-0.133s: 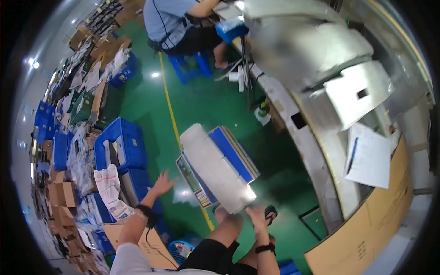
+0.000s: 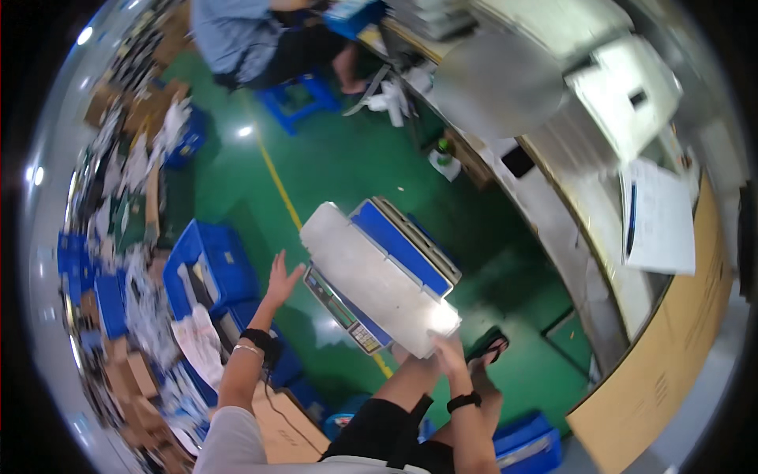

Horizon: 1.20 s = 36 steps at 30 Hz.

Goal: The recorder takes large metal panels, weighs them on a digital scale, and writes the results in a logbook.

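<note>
A pale, flat, rectangular panel or stack of panels (image 2: pixel 367 272) lies slantwise on a blue weighing scale (image 2: pixel 410 253), whose keypad and display strip (image 2: pixel 339 308) show along its left side. My left hand (image 2: pixel 282 281) is stretched out beside the panel's left edge, fingers apart and holding nothing. At the panel's near right corner, my right hand (image 2: pixel 450 353) meets the edge. Its fingers blur against the pale surface, so whether they grip it cannot be made out. A dark band is on each of my wrists.
Blue crates (image 2: pixel 213 265) with bags and sheets stand on the left. On the right runs a workbench (image 2: pixel 576 229) with white panels and papers (image 2: pixel 659 217); a cardboard sheet (image 2: pixel 663 347) leans nearby. Another person (image 2: pixel 237 39) sits ahead on a blue stool (image 2: pixel 296 99).
My view has shifted. My left hand has come closer to the panel's left edge, and my right hand has moved up to its near right corner. The panel stays on the scale.
</note>
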Each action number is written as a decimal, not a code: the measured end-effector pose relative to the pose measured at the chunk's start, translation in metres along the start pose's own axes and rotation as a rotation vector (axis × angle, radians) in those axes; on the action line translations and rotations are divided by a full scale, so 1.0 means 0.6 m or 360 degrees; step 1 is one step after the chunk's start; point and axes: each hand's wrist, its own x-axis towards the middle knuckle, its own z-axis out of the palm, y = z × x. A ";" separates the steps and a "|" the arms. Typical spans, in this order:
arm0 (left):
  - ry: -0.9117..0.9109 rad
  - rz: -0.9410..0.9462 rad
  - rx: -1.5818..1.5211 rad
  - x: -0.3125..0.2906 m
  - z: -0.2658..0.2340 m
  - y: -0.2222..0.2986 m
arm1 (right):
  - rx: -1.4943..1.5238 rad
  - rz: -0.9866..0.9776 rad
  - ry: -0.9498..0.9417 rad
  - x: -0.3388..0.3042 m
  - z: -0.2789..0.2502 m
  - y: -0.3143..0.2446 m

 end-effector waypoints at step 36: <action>-0.0516 0.0352 -0.0771 0.011 -0.124 0.296 | -0.0618 -0.0500 0.1087 -0.279 0.101 -0.136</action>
